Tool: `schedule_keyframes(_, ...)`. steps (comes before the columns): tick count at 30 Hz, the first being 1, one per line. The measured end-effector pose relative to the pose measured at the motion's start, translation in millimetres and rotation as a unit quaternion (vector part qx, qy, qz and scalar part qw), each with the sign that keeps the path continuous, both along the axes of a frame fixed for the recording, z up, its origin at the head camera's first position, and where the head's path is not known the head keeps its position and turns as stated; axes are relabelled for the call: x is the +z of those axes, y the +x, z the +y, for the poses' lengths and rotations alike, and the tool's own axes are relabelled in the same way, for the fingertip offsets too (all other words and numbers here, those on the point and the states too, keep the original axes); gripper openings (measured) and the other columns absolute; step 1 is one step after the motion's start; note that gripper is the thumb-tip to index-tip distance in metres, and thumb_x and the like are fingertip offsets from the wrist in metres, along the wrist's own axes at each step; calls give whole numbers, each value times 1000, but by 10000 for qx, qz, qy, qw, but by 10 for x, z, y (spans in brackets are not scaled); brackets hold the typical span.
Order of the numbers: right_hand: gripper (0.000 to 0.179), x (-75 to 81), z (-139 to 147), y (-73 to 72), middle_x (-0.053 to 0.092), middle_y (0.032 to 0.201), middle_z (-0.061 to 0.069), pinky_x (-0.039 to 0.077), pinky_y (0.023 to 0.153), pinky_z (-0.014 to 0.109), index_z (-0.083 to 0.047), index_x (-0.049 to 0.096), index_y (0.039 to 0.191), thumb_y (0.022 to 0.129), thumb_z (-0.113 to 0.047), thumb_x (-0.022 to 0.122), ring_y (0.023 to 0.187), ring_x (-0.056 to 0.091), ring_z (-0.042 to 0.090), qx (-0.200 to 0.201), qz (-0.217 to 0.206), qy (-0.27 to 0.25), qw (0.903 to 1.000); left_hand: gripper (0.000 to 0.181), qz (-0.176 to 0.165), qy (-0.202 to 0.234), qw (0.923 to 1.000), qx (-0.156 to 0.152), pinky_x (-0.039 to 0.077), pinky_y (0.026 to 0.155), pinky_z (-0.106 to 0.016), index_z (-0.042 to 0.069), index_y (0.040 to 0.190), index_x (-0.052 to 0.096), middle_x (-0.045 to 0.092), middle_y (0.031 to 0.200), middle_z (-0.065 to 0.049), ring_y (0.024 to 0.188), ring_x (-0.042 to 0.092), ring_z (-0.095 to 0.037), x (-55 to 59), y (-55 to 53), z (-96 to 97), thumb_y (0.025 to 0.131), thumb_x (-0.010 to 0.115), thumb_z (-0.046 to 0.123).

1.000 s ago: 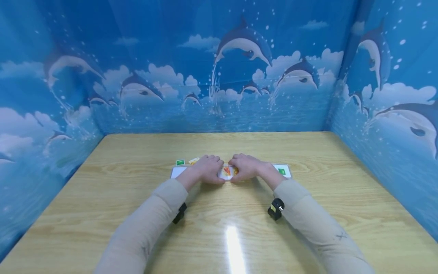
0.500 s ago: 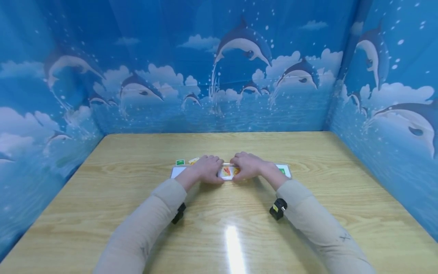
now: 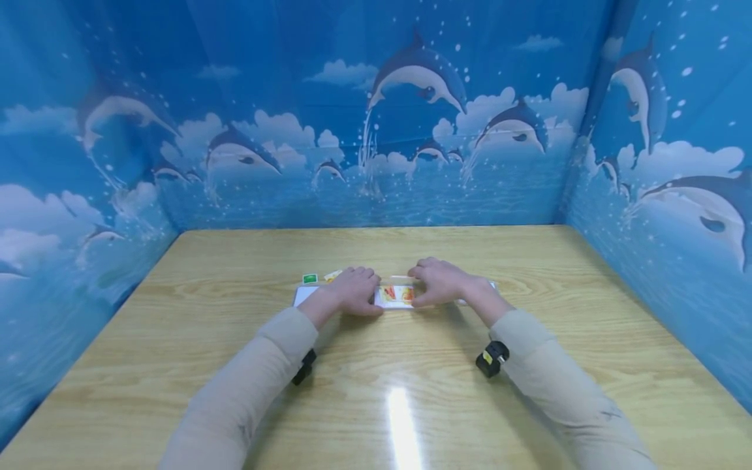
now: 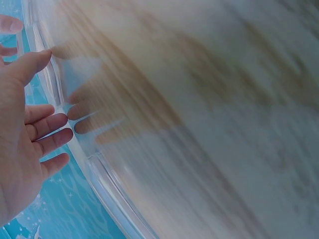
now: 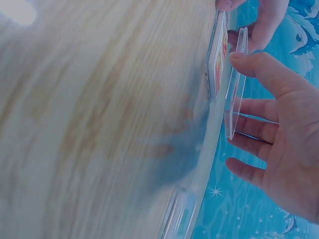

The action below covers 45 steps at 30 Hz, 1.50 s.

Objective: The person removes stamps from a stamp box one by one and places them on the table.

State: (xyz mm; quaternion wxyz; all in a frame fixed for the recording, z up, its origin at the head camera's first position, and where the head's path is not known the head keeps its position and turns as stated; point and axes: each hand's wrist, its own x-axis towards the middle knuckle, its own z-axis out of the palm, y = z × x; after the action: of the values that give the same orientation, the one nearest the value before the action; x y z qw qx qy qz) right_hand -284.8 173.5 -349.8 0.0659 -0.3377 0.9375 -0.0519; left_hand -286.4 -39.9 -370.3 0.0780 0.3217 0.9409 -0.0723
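In the head view, two picture cards with red and orange prints lie side by side in a flat white-based card case (image 3: 396, 307) on the table. My left hand (image 3: 354, 292) grips the left end of this case, thumb at the near edge, fingers at the far edge. Just to the right, my right hand (image 3: 442, 283) holds a clear plastic cover (image 5: 235, 99) between thumb and fingers. The right wrist view shows the cover tilted and apart from the case. My left fingers (image 4: 47, 127) appear extended in the left wrist view.
A white panel (image 3: 305, 293) shows left of my left hand. Behind it lie a green card (image 3: 309, 279) and a yellowish card (image 3: 331, 276). Another clear case (image 5: 178, 214) sits on the wooden table (image 3: 376, 365). Dolphin-print curtains (image 3: 264, 183) enclose the table.
My right hand has moved right and slightly up with the clear cover, baring the orange card more fully. It now covers most of the green card at right. My left hand stays nearly still.
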Motion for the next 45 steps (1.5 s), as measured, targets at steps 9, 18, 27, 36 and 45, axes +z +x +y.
schedule_keyframes(9,69,26,70,50,54,115,15,43,87,42,0,53,126,75,-43,70,102,50,28,35,308,99,9995,66,171,-15,9997,-150,39,89,-36,6,119,53,53,108,-7,98,48,-20,-29,3,-37,83,52,62)
schedule_keyframes(18,69,7,60,153,54,111,11,44,85,39,-2,54,125,74,-45,71,99,49,24,104,375,245,9989,66,192,-83,9997,-110,38,89,-35,7,119,53,52,107,-5,97,47,-19,-36,11,-37,83,50,63)
schedule_keyframes(27,65,17,-17,301,54,111,9,42,86,40,-4,56,122,75,-48,69,101,49,24,337,475,453,9973,67,230,-98,9996,-145,38,91,-36,7,120,53,52,110,-6,100,47,-19,-24,16,-51,84,50,63)
schedule_keyframes(36,68,14,-102,445,55,112,7,39,92,43,-5,55,123,75,-51,68,107,48,24,496,482,650,9955,65,206,-44,9996,-185,37,92,-36,7,120,54,52,109,-6,101,47,-19,-27,10,-70,84,51,60)
schedule_keyframes(45,69,-22,-143,604,53,124,8,35,97,48,-8,55,125,76,-56,65,117,45,24,537,531,1051,9916,65,185,-89,9995,-253,38,91,-36,7,120,54,52,108,-6,101,47,-19,-4,23,-76,84,51,60)
